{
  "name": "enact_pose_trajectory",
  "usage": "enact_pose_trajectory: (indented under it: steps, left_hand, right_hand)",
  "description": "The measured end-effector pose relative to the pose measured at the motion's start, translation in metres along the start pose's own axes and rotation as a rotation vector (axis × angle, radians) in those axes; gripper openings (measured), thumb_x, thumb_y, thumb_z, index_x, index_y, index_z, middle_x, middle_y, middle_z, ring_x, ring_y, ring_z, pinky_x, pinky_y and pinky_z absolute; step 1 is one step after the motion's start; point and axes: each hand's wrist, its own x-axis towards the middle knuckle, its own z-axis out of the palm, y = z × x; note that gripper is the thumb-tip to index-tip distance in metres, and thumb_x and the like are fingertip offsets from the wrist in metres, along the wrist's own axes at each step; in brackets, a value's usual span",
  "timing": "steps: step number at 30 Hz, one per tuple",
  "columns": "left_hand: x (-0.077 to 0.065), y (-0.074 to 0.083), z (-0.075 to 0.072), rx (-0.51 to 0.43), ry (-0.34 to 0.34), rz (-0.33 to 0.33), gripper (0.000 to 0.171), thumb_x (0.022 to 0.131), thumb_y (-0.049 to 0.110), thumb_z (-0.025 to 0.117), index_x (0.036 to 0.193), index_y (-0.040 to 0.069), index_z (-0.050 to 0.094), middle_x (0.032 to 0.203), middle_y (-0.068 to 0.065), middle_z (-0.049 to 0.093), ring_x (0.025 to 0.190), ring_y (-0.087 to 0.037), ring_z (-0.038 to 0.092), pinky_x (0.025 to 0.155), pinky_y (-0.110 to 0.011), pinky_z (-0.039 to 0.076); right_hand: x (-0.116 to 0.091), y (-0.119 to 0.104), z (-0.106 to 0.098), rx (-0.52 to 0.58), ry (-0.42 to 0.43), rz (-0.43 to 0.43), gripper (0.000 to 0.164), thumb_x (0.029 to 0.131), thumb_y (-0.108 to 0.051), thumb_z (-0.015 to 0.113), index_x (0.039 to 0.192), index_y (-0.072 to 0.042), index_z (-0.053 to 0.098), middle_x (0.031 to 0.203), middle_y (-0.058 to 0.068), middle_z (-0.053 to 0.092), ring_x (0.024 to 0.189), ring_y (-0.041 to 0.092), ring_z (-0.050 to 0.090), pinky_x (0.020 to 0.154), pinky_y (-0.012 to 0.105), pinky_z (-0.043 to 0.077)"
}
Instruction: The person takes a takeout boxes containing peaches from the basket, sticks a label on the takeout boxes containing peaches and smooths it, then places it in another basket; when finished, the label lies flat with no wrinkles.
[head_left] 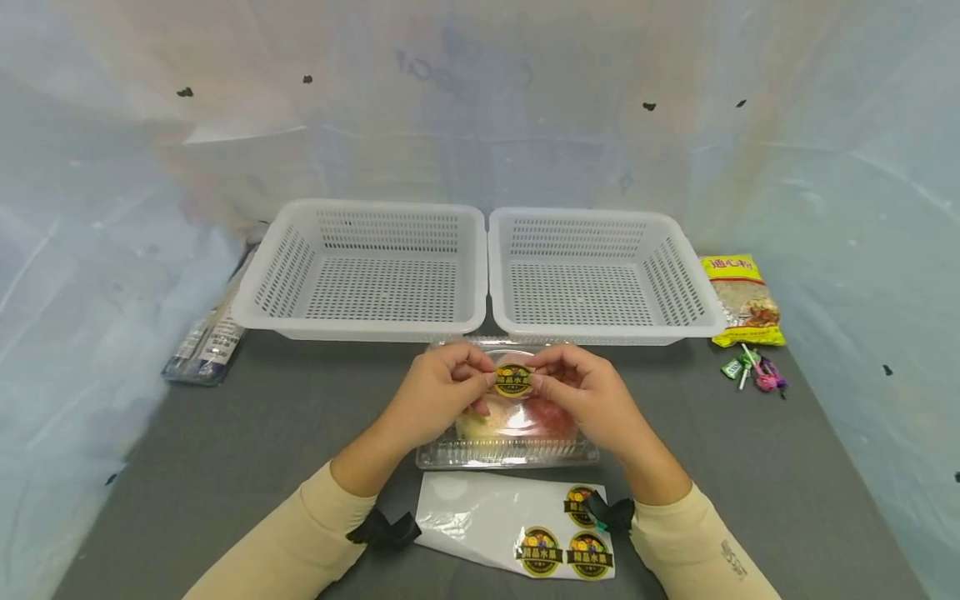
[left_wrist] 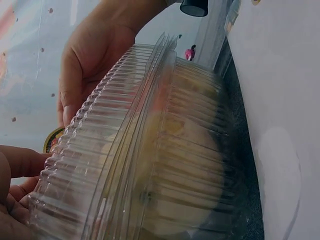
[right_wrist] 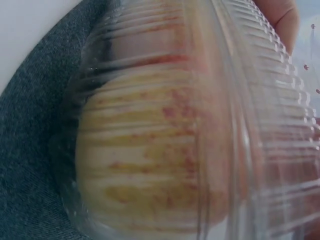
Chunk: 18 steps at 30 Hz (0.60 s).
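A round black-and-gold sticker (head_left: 513, 381) with a fruit picture lies between both hands, over the lid of a clear plastic clamshell box (head_left: 510, 454). My left hand (head_left: 438, 392) pinches the sticker's left edge between thumb and forefinger, and my right hand (head_left: 588, 392) pinches its right edge. Yellowish and red fruit (head_left: 483, 427) shows through the lid. From the left wrist, the ribbed side of the box hides most of the sticker. The right wrist view shows a yellow fruit with red specks (right_wrist: 145, 155) inside.
A white backing sheet (head_left: 465, 512) with several stickers lies in front of the box. Two white perforated baskets (head_left: 360, 327) (head_left: 607, 331) stand behind it. At right are a yellow food packet (head_left: 742, 300) and lollipops (head_left: 763, 379); at left, a plastic-wrapped packet (head_left: 213, 342).
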Motion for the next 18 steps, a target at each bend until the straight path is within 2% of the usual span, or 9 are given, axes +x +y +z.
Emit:
enact_pose_trajectory:
  steps: [3, 7, 12, 18]
  left_hand:
    - [0.000, -0.001, 0.001, 0.053, 0.021, 0.030, 0.004, 0.102, 0.001, 0.074, 0.104, 0.003, 0.076, 0.085, -0.009, 0.074, 0.069, -0.022, 0.069, 0.055, -0.025, 0.053]
    - [0.001, -0.003, 0.002, 0.134, 0.045, 0.066, 0.005, 0.100, 0.002, 0.077, 0.101, 0.007, 0.078, 0.082, -0.005, 0.071, 0.067, -0.018, 0.062, 0.055, -0.025, 0.047]
    - [0.000, -0.004, 0.006, 0.211, 0.049, 0.096, 0.003, 0.099, 0.004, 0.078, 0.101, 0.006, 0.078, 0.083, 0.003, 0.072, 0.068, -0.014, 0.062, 0.058, -0.026, 0.050]
    - [0.001, -0.004, 0.011, 0.322, 0.114, 0.147, 0.008, 0.097, 0.001, 0.079, 0.095, 0.009, 0.079, 0.080, 0.008, 0.070, 0.068, -0.010, 0.063, 0.062, -0.029, 0.055]
  right_hand:
    - [0.001, 0.001, 0.001, -0.008, -0.003, -0.004, 0.010, 0.105, -0.002, 0.073, 0.115, -0.001, 0.074, 0.107, 0.012, 0.074, 0.092, 0.033, 0.076, 0.076, 0.034, 0.062]
    - [0.001, 0.000, 0.003, -0.038, 0.006, -0.008, 0.007, 0.105, -0.002, 0.073, 0.112, -0.001, 0.073, 0.102, 0.010, 0.073, 0.087, 0.031, 0.073, 0.071, 0.031, 0.059]
    - [0.002, 0.000, 0.006, -0.089, 0.030, 0.014, 0.006, 0.105, -0.004, 0.074, 0.110, -0.002, 0.074, 0.095, 0.008, 0.072, 0.078, 0.025, 0.066, 0.063, 0.026, 0.051]
    - [0.001, 0.001, 0.009, -0.177, 0.054, 0.028, 0.004, 0.104, -0.009, 0.077, 0.106, -0.006, 0.074, 0.091, 0.003, 0.070, 0.072, 0.020, 0.063, 0.057, 0.027, 0.049]
